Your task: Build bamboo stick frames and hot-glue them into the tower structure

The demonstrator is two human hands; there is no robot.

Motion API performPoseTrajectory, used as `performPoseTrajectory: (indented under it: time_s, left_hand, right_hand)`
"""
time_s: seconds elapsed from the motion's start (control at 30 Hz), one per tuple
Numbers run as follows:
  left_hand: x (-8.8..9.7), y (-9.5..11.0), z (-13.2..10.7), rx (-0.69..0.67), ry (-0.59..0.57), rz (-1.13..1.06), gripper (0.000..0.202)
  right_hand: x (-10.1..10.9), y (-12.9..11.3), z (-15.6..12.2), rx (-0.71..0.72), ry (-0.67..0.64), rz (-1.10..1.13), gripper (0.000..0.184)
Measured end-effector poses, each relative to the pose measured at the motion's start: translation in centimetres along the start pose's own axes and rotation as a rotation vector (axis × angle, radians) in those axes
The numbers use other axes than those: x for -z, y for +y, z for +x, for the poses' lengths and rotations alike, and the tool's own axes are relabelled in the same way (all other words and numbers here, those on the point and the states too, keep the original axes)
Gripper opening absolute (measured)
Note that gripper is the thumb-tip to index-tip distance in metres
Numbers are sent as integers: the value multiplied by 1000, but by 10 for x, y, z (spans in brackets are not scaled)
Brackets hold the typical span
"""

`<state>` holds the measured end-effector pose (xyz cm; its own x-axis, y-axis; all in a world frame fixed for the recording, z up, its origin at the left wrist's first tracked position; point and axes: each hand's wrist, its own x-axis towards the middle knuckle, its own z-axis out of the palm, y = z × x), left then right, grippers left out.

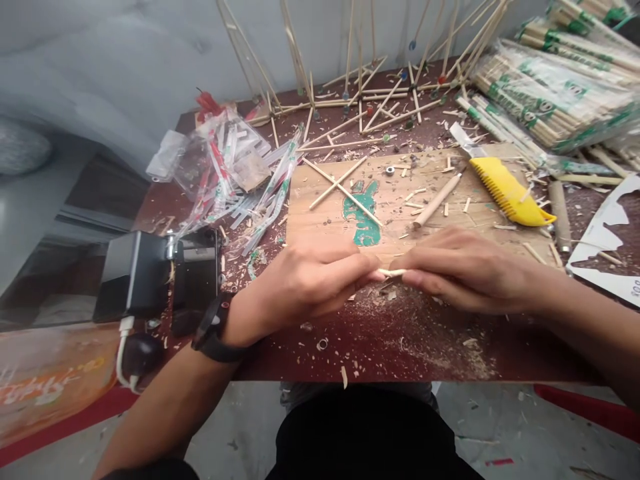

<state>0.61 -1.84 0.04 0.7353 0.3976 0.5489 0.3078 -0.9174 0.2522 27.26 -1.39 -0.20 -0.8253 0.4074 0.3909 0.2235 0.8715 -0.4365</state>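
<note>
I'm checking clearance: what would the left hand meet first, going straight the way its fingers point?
Probably the right hand, across the short bare stretch of wooden stick it shares with the left hand; one view leaves exact depth unclear.

black wristband [216, 333] on left | black top [365, 437] | black left sleeve [155, 470]

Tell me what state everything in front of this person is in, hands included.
Left hand: pinching the pale stick
Right hand: pinching the same stick
Pale stick: held level, apparently slightly bent
Two sticks: lying crossed
Yellow-handled tool: lying down, blade bared
Plastic wrappers: crumpled, heaped
Chopstick packs: bagged, piled
Tabletop: littered with shavings
</note>
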Motion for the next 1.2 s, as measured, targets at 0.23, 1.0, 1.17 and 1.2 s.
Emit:
performPoseTrajectory:
  time_s: [0.23, 1.0, 1.17, 1.2]
  left_hand:
    - [0, -8, -2, 170, -19, 165, 24]
    - [-22, 12, 1, 140, 310, -214, 22]
    - [-26, 18, 2, 210, 384, -327, 20]
    - [-25, 18, 2, 234, 411, -354, 20]
  right_hand:
    - [-1, 5, -3, -5, 134, -243, 17]
    - [-9, 2, 1, 53, 312, -199, 3]
    - [-16, -11, 5, 43, 327, -244, 9]
    - [-15, -10, 6, 49, 326, -247, 11]
